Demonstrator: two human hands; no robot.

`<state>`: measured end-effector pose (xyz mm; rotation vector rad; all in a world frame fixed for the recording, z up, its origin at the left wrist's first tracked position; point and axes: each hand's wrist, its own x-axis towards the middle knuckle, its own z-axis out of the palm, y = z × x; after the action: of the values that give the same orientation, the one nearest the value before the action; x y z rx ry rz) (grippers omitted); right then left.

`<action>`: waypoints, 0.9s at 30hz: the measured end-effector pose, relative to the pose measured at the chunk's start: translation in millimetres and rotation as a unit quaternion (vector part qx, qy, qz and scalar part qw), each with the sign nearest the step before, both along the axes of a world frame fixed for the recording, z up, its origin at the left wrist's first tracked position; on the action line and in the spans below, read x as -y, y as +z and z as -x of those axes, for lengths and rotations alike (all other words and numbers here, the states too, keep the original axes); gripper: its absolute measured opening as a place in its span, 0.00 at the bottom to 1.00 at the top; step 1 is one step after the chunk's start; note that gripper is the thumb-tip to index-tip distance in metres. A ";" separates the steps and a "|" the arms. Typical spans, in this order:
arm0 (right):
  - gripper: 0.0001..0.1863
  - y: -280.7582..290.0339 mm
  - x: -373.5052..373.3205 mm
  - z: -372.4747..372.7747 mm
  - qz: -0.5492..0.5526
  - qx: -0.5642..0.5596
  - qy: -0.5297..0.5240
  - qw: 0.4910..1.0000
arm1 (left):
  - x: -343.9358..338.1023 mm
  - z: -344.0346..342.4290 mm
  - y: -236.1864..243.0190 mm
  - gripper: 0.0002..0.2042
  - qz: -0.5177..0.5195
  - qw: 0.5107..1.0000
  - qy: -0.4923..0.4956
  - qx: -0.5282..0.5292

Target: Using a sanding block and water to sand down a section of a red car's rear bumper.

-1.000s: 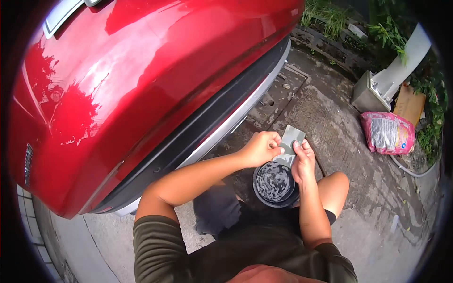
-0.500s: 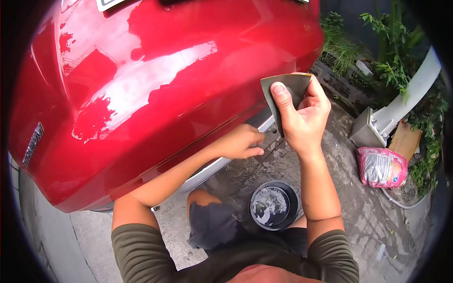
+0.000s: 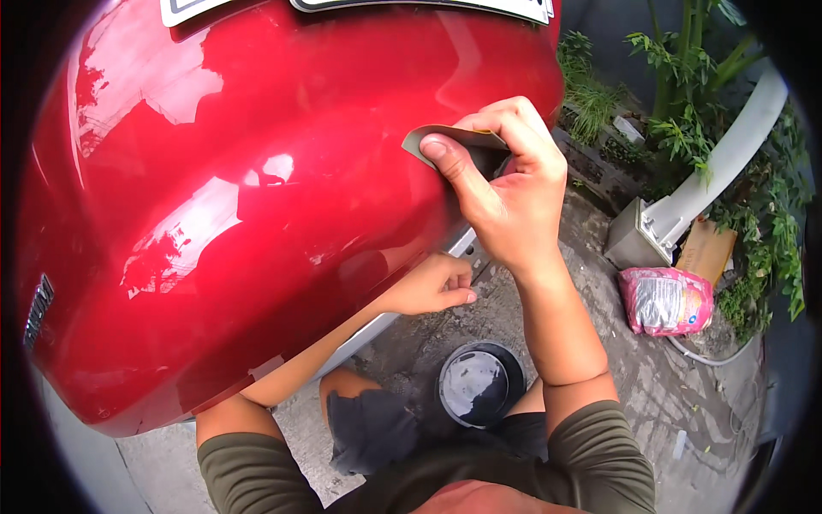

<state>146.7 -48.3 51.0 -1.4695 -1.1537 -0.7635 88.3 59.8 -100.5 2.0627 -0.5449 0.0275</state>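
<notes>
A bent sheet of dark grey-green sandpaper [image 3: 475, 147] is pinched in my right hand [image 3: 518, 193], thumb on the near face and fingers behind it. It is held at the right part of the glossy red car bumper [image 3: 342, 154]; whether it touches the paint I cannot tell. My left hand [image 3: 435, 283] hangs by the bumper's lower edge, its fingers loosely curled in and no object showing in them. Part of the left forearm is hidden under the bumper.
Between my knees stands a round black bucket [image 3: 481, 385] of water on the stained concrete. To the right are a pink bag [image 3: 666, 301], a brown cardboard piece [image 3: 707, 250], a thick grey pole [image 3: 732, 150] and green plants [image 3: 685, 128]. White number plates [image 3: 428, 7] sit at the far edge.
My right hand has moved left and farther away with the sandpaper, bringing it in to the bumper. The left hand stays low, a little more curled. The view has shifted.
</notes>
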 end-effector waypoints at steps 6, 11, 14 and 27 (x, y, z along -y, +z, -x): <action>0.14 -15.6 11.8 -7.4 0.006 0.008 0.000 1.000 | 0.5 -5.8 -0.7 0.15 0.012 1.000 0.018 -0.015; 0.14 -14.6 16.9 -6.1 0.002 0.012 0.019 1.000 | 6.3 -0.6 -2.7 0.14 0.036 0.999 0.008 0.001; 0.14 -13.4 13.4 -12.2 0.012 0.027 0.006 1.000 | 5.0 -12.2 -0.8 0.14 0.027 1.000 0.015 0.004; 0.13 -58.0 38.0 -8.7 -0.040 -0.016 0.021 0.999 | 7.0 -5.5 6.1 0.15 0.024 1.000 -0.001 -0.008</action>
<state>155.4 -86.3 -7.0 -1.3826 -1.1127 -0.7463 93.7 52.9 -94.4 2.0134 -0.5317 0.0218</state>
